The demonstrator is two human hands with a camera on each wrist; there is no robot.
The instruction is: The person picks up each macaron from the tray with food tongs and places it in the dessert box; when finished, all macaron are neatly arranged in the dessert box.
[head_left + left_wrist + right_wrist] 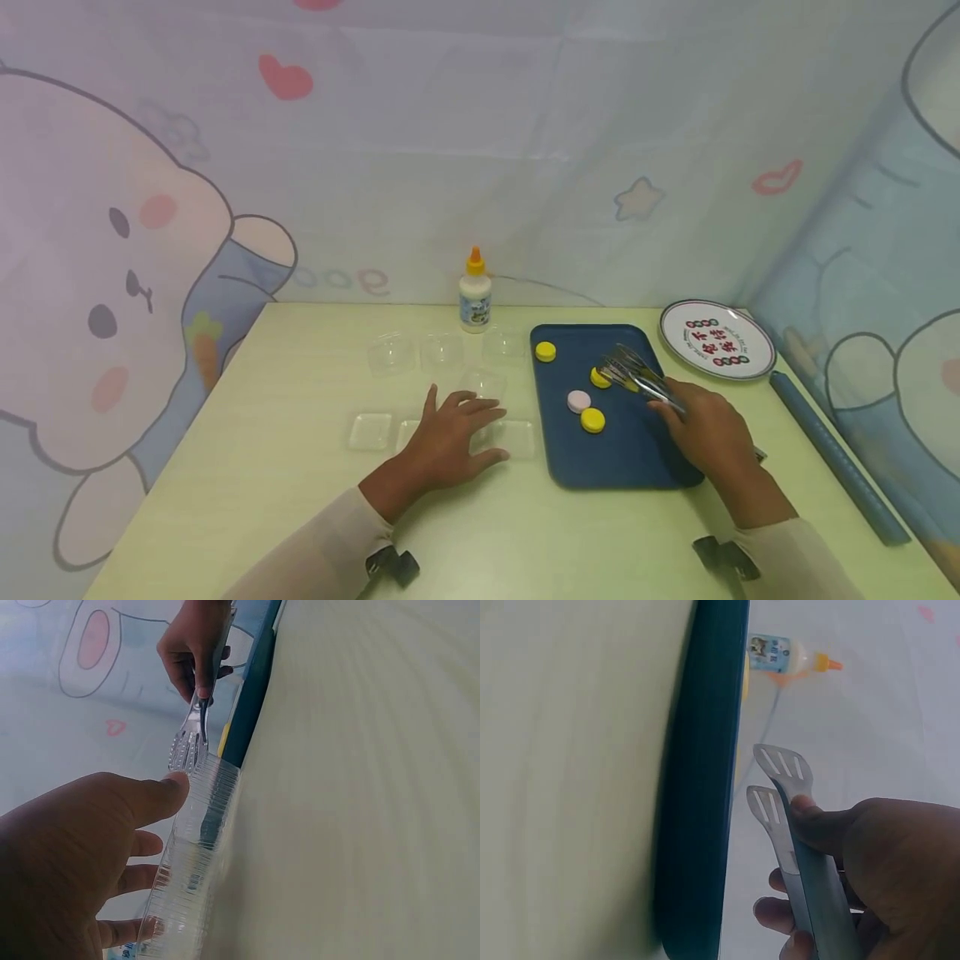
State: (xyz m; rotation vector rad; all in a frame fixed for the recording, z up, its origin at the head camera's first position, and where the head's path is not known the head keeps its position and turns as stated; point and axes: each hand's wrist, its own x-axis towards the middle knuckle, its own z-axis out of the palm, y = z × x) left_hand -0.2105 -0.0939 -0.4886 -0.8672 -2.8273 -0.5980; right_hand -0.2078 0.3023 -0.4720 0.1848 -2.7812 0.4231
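Observation:
My right hand [708,429] grips a pair of metal serving tongs [652,387], thumb along one arm. In the right wrist view the two slotted tong ends [784,769] stand apart. They reach over a dark blue tray [622,467], right at a yellow disc [601,380] shaped like a macaron. Two other yellow discs [592,420] and a pale pink one [578,402] lie on the tray. My left hand [450,437] is spread over a row of clear plastic boxes [516,439]; in the left wrist view its thumb overlaps the ribbed clear plastic [187,877].
Behind the left hand stand several clear plastic cups or lids [392,354]. A white bottle [475,300] with an orange tip is at the table's back edge. A white plate [686,329] with red lettering lies behind the tray's right side, and a long blue roll [840,458] along the right edge.

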